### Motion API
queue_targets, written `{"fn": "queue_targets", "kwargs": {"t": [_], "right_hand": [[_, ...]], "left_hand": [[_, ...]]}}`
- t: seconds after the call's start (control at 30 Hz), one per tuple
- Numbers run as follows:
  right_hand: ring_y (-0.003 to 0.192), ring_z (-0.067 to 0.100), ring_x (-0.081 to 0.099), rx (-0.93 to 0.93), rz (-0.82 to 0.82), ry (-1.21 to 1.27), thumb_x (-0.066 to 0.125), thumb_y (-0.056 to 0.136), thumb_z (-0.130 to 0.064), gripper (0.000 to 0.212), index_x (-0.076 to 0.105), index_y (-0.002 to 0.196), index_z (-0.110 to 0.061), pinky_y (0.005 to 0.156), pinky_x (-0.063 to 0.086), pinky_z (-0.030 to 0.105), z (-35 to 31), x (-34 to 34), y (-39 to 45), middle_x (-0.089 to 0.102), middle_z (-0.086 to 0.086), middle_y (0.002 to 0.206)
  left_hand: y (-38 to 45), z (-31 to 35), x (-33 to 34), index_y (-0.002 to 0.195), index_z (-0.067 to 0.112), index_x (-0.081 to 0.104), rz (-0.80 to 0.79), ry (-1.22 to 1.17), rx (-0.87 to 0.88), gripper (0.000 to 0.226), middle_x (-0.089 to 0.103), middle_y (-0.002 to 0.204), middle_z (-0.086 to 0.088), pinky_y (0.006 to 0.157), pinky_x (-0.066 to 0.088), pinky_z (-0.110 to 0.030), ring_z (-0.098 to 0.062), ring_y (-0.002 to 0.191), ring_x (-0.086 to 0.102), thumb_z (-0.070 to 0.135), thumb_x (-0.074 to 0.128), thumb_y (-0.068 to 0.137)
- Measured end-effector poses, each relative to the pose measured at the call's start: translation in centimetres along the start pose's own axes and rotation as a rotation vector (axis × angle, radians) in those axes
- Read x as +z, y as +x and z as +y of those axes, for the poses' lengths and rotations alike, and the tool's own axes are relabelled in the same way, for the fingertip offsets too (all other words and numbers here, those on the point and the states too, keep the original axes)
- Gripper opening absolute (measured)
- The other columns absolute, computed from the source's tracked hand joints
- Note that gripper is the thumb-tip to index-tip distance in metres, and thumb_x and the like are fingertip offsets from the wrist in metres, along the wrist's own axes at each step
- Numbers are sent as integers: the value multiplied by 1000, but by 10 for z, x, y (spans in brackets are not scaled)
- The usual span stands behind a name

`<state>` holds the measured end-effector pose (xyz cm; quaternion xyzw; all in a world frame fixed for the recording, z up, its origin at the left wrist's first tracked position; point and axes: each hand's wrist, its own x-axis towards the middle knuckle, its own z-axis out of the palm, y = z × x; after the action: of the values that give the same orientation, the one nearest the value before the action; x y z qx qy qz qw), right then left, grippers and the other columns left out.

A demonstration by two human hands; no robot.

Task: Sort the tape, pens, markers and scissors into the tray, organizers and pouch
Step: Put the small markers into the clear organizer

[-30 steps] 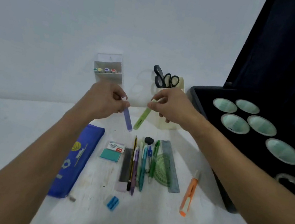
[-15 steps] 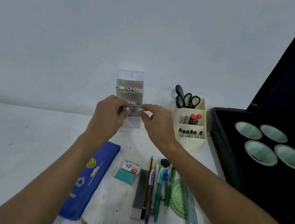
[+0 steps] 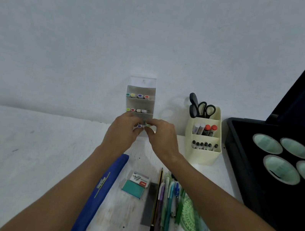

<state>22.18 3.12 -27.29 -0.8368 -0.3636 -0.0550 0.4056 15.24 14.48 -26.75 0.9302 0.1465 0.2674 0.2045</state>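
**Two markers going into bottom tier of clear organizer**

Bench [image 3: 20,153], white, fills the lower half. Black tray [image 3: 246,151] at 3 o'clock, lid up; four tape rolls [image 3: 280,171] fully visible in it, a fifth cut by the frame edge. Blue pouch [image 3: 101,189] at 7 o'clock, lying flat, looks closed but can't confirm. Cream organizer [image 3: 201,153] at 2 o'clock of the hands: scissors [image 3: 201,108] in the back slot (looks like two pairs, handles overlap, unsure), four markers in the middle slot, roughly six small dark caps in the front. Clear organizer [image 3: 141,91] at 12 o'clock, against the wall: four marker ends on the top tier, four on the second.

Left hand [image 3: 122,132] and right hand [image 3: 161,139] meet just below the clear organizer. Left grip is pinched on a purple-capped marker [image 3: 139,126]; right grip is pinched on a green-capped marker [image 3: 147,124]. Both markers are at the mouth of the bottom tier, caps facing the camera, barrels hidden.

Step judged: slide both into the bottom tier. To do it well: keep the barrels level with the shelf, put one in at a time so they don't jam side by side, push from the cap end, and don't shove the organizer, which looks light.

Left on the bench at 6 o'clock: a row of pens [image 3: 165,204], about five plus one pencil, too packed for an exact count; one green protractor; one ruler; one staples box; one teal eraser; an orange item cut by the edge.
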Motion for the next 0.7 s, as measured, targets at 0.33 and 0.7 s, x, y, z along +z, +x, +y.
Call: {"fn": "queue_targets", "kwargs": {"t": [0.33,0.7], "right_hand": [[111,18,62,108,-30,67,62,90,-13,32,65,122,-11,95,38,17,-5,-8,-7,67,4,121],[90,9,64,71,-380,-115,63,85,-11,25,71,109,-10,83,49,18,11,-104,-82,71,3,105]], "left_hand": [[-6,-2,-5,114,13,68,-34,-3,-50,30,68,95,-7,72,40,-18,-12,71,53,8,61,86],[-59,65,-2,108,12,70,-125,-57,71,23,68,96,-3,73,41,-21,-11,65,56,16,62,87]]}}
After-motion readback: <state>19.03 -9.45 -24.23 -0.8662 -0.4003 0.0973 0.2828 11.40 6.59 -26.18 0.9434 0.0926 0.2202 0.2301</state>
